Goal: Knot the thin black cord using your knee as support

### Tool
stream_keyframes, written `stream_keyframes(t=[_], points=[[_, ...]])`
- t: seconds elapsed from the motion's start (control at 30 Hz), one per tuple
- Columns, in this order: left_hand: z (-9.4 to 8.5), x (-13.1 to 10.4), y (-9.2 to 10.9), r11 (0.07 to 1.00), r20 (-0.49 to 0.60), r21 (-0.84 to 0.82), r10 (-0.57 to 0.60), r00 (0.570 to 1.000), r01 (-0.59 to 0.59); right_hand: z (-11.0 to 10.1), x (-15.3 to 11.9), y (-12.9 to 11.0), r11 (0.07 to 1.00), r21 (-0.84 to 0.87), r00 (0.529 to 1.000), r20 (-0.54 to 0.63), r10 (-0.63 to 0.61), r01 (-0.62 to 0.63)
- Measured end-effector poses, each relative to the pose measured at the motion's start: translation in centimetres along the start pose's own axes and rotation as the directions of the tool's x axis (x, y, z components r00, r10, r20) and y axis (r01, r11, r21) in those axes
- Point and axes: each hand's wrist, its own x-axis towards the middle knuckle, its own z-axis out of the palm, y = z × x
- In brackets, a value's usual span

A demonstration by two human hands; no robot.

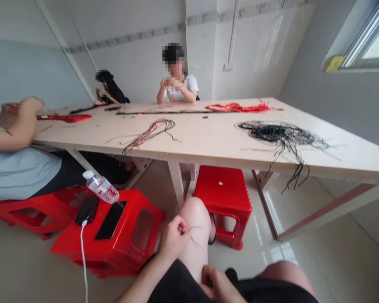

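Note:
Above my knee, my left hand is closed in a pinch, with a thin dark cord coming out from its fingertips in two loose ends over the bare skin. Lower down, my right hand rests against the inner thigh beside the black shorts, its fingers curled; whether anything lies inside them is hidden. The two hands are apart. On the table, a bundle of black and red cords lies ahead of me, and a tangled heap of black cords hangs partly over the front edge.
A pale table spans the view. One red stool stands before me; another at left bears a bottle, a phone and a dark device with a white cable. Three people sit around the table. Red cords lie farther back.

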Motion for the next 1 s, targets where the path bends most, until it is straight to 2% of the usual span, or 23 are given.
stream_keyframes(t=[0.07,0.23,0.37,0.43,0.53,0.6,0.7,0.77,0.9,0.93,1.0], points=[[0.0,0.0,0.5,0.999,0.017,-0.024,0.031,0.999,-0.03,-0.6,-0.7,-1.3,0.999,-0.024,0.975,0.221,-0.027,0.033],[0.5,0.1,0.0,0.996,0.014,-0.071,0.049,0.999,-0.048,-1.7,-0.2,-2.9,0.957,-0.137,0.921,0.335,-0.199,0.256],[0.5,-0.2,-0.6,0.992,0.022,-0.117,0.048,0.999,-0.045,-1.4,-0.3,-3.0,0.862,-0.263,0.857,0.415,-0.305,0.434],[0.4,-0.3,-0.6,0.99,0.031,-0.135,0.042,0.999,-0.037,-1.0,-0.1,-3.3,0.833,-0.302,0.862,0.373,-0.345,0.463],[0.2,-0.3,-0.3,0.988,0.054,-0.153,0.025,0.998,-0.017,-0.2,0.6,-3.6,0.851,-0.32,0.907,0.196,-0.371,0.417],[0.2,-0.3,-0.2,0.986,0.065,-0.167,0.03,0.997,-0.019,0.2,1.0,-3.7,0.87,-0.304,0.921,0.099,-0.375,0.387],[0.2,-0.3,-0.2,0.985,0.054,-0.17,0.038,0.998,-0.028,0.2,1.1,-3.4,0.88,-0.299,0.926,0.037,-0.376,0.369],[0.3,-0.4,-0.3,0.985,0.045,-0.167,0.043,0.998,-0.035,-0.1,1.0,-3.4,0.865,-0.36,0.924,-0.022,-0.383,0.35],[0.4,-0.7,-0.3,0.989,0.052,-0.144,0.047,0.998,-0.039,-0.1,1.9,-4.4,0.79,-0.51,0.863,-0.164,-0.478,0.341],[0.4,-0.7,-0.2,0.989,0.06,-0.143,0.051,0.997,-0.042,0.2,2.5,-4.7,0.794,-0.513,0.865,-0.176,-0.469,0.326],[0.5,-0.7,-0.2,0.989,0.061,-0.134,0.069,0.996,-0.06,1.0,4.3,-5.1,0.845,-0.479,0.908,-0.202,-0.367,0.235]])
